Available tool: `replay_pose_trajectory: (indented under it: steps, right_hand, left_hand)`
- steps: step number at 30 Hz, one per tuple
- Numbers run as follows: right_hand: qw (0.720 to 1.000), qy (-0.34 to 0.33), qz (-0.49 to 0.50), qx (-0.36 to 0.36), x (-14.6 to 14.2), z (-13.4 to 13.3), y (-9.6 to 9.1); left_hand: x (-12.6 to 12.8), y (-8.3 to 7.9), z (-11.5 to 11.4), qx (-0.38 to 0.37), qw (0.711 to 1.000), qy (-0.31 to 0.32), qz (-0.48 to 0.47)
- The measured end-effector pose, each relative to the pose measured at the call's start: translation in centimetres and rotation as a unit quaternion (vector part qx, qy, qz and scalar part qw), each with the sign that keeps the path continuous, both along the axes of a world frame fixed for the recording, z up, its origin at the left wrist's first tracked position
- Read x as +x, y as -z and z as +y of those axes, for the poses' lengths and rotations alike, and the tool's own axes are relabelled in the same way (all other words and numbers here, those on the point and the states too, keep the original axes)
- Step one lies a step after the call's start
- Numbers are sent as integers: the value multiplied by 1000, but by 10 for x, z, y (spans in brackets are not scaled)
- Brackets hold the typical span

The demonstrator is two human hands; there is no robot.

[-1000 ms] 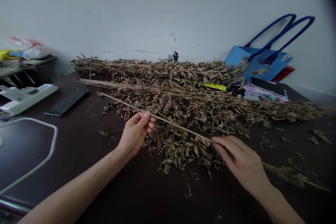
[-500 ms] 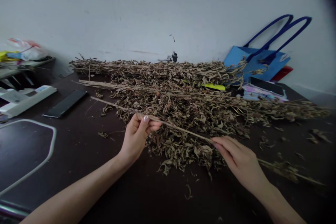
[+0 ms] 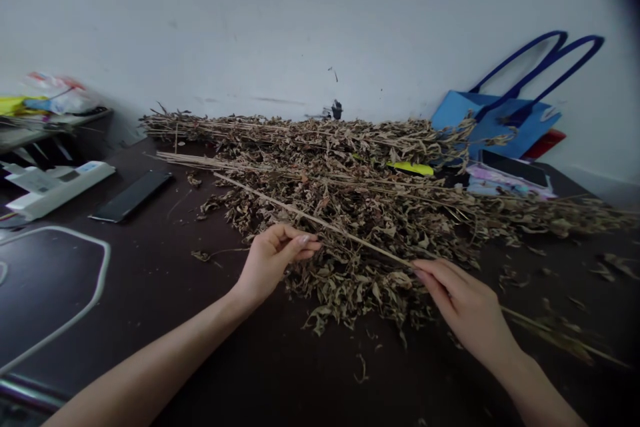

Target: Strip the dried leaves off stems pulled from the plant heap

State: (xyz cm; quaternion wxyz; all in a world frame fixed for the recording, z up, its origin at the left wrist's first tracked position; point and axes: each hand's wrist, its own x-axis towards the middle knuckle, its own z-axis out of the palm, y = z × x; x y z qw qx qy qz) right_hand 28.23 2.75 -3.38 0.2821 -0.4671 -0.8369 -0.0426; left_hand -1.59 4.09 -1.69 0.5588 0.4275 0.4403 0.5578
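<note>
A long dry stalk (image 3: 280, 203) lies slantwise over a heap of dried leaves and stems (image 3: 360, 213) on a dark table (image 3: 260, 373). My right hand (image 3: 463, 307) pinches the stalk near its middle; the leafy end runs past it to the lower right. My left hand (image 3: 275, 257) sits just below the bare part of the stalk, fingers curled together with the tips pointing right. Whether they still touch the stalk I cannot tell.
A blue bag (image 3: 500, 120) with dark handles leans on the wall at the back right, by a phone (image 3: 515, 167) and a yellow-green object (image 3: 410, 167). At the left lie a black flat bar (image 3: 131, 195), a white power strip (image 3: 55, 187) and a white cable (image 3: 75, 307).
The stalk's bare left end has swung away from me and to the right. My left hand has slid right along it and now sits below it. My right hand kept its grip.
</note>
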Motion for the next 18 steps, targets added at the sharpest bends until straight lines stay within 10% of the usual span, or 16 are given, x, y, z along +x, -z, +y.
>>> replay_pose_trajectory:
  steps: [18]
  right_hand:
    - [999,20,-13,49,0,0,-2]
  left_hand:
    - [-55,-17,36,62,975,-156,-147]
